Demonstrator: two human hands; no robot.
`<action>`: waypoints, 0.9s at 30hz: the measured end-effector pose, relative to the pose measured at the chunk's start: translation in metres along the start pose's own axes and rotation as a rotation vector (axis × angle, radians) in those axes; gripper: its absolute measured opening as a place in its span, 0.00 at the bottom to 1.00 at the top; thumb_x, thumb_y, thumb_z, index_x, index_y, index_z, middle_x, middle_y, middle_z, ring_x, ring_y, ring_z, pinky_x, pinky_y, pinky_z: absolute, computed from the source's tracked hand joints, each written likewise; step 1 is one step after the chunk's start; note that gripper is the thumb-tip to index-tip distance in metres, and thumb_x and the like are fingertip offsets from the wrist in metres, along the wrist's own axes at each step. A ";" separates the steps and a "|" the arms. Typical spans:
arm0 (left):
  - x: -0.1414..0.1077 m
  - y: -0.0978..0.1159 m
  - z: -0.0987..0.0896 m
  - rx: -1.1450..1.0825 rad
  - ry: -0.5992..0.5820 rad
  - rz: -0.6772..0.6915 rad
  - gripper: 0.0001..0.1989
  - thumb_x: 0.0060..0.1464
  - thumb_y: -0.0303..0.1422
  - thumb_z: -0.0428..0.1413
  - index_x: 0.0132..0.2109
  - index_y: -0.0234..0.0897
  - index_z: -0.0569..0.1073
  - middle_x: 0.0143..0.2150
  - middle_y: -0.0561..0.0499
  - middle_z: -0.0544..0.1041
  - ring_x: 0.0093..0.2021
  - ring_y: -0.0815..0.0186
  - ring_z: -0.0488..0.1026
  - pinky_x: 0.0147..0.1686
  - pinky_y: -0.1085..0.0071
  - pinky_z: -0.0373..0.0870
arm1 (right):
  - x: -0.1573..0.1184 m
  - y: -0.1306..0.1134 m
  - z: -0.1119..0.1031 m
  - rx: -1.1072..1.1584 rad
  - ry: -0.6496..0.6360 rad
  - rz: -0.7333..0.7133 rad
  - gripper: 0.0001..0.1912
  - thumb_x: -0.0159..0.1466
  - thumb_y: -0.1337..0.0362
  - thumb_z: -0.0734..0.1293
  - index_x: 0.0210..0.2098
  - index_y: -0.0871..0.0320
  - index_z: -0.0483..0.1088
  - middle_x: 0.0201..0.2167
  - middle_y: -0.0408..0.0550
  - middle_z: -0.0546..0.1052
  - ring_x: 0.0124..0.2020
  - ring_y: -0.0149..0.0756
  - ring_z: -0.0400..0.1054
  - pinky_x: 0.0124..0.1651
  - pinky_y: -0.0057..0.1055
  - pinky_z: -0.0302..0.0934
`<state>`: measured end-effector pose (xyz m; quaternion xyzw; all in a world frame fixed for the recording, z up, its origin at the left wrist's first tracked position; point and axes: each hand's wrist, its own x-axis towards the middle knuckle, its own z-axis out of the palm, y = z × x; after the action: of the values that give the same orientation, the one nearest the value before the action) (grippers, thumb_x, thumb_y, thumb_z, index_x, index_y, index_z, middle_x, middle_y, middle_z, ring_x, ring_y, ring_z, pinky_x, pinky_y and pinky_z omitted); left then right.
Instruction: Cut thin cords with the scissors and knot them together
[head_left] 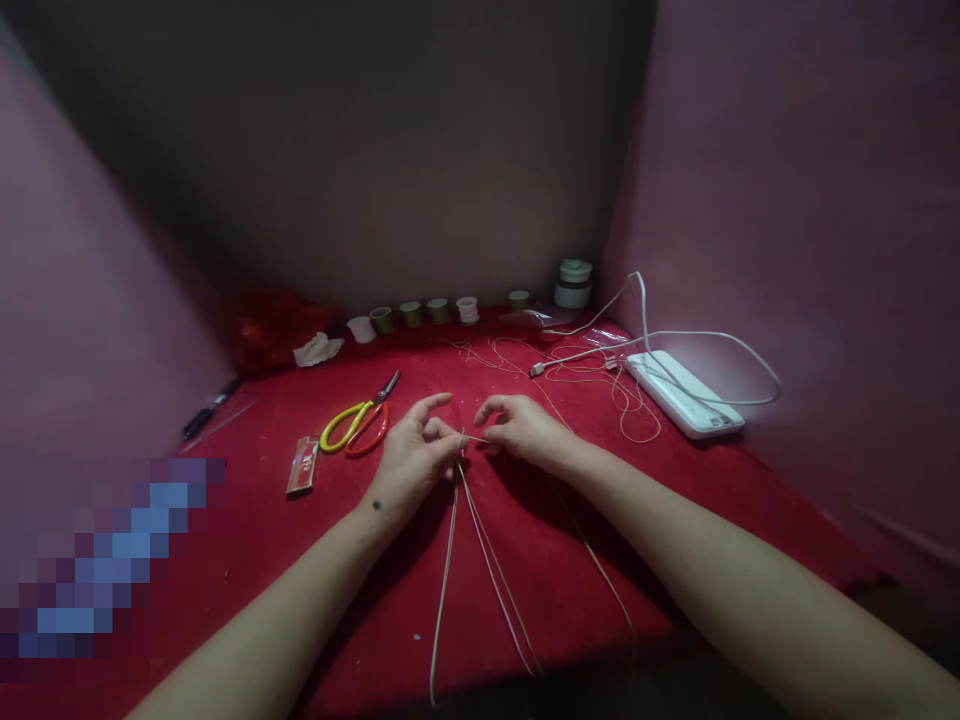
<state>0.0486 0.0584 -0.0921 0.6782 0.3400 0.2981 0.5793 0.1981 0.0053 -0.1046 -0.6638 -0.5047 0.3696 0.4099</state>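
Over the middle of the red cloth, my left hand (420, 445) pinches several thin pale cords (480, 535) between thumb and forefinger. Their long ends hang down toward the table's front edge. Just right of it, my right hand (521, 430) has its fingertips closed on a cord strand that runs taut across to the left hand. The exact crossing of the strands at the fingertips is too small to make out. Left of my left hand lie scissors (365, 420) with one yellow and one red handle, and a small flat box (304, 465).
Several thread spools (410, 314) and a white jar (574, 285) line the back. A white power bank (682, 395) with a white cable (720, 335) lies right, near loose thread (637, 415). A crumpled tissue (318, 349), red bag (277, 325) and black pen (199, 422) are left.
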 end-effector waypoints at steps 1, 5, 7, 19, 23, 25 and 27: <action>0.000 0.000 0.000 -0.008 0.000 -0.004 0.29 0.42 0.29 0.59 0.53 0.33 0.59 0.19 0.60 0.68 0.13 0.75 0.61 0.13 0.81 0.55 | 0.000 0.000 -0.001 0.016 -0.022 -0.006 0.12 0.51 0.76 0.61 0.34 0.61 0.69 0.16 0.39 0.68 0.15 0.22 0.56 0.19 0.19 0.48; 0.001 -0.003 -0.001 0.000 -0.013 0.008 0.30 0.42 0.30 0.59 0.53 0.32 0.60 0.19 0.59 0.68 0.12 0.76 0.61 0.12 0.81 0.54 | -0.001 -0.001 0.001 0.070 -0.045 -0.044 0.14 0.54 0.75 0.60 0.38 0.61 0.69 0.18 0.39 0.68 0.17 0.23 0.57 0.21 0.20 0.50; 0.002 -0.003 0.000 0.000 -0.024 0.018 0.29 0.42 0.28 0.58 0.53 0.31 0.60 0.18 0.61 0.66 0.12 0.76 0.60 0.12 0.81 0.54 | -0.003 -0.001 0.004 0.034 0.004 -0.147 0.12 0.55 0.72 0.62 0.39 0.61 0.69 0.21 0.41 0.69 0.21 0.24 0.61 0.25 0.20 0.53; 0.004 -0.007 -0.003 0.021 -0.036 0.059 0.27 0.43 0.27 0.56 0.52 0.32 0.59 0.19 0.60 0.68 0.12 0.76 0.60 0.12 0.81 0.54 | -0.008 -0.001 0.000 -0.634 0.088 -0.476 0.06 0.58 0.71 0.61 0.29 0.61 0.69 0.29 0.48 0.71 0.31 0.30 0.62 0.33 0.25 0.52; 0.004 -0.004 -0.004 0.020 -0.010 0.067 0.27 0.43 0.27 0.57 0.52 0.32 0.60 0.20 0.59 0.68 0.13 0.76 0.60 0.13 0.81 0.54 | -0.010 -0.003 -0.006 -0.834 0.023 -0.390 0.05 0.56 0.70 0.61 0.28 0.61 0.69 0.29 0.51 0.71 0.29 0.34 0.63 0.30 0.28 0.51; 0.005 -0.004 -0.005 0.031 -0.010 0.072 0.27 0.43 0.27 0.57 0.52 0.32 0.60 0.20 0.59 0.69 0.13 0.76 0.61 0.13 0.81 0.54 | -0.010 -0.005 -0.008 -0.785 0.075 -0.370 0.06 0.55 0.72 0.61 0.29 0.61 0.69 0.30 0.51 0.71 0.30 0.34 0.63 0.32 0.28 0.52; 0.005 -0.005 -0.005 0.045 -0.023 0.091 0.27 0.43 0.27 0.56 0.52 0.33 0.60 0.20 0.59 0.69 0.13 0.76 0.61 0.13 0.81 0.55 | -0.010 -0.007 -0.008 -0.619 0.181 -0.412 0.09 0.55 0.74 0.59 0.32 0.61 0.69 0.33 0.50 0.71 0.33 0.33 0.63 0.35 0.27 0.54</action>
<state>0.0465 0.0660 -0.0965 0.7091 0.3088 0.3085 0.5538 0.2010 -0.0044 -0.0945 -0.6706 -0.6771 0.0493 0.2989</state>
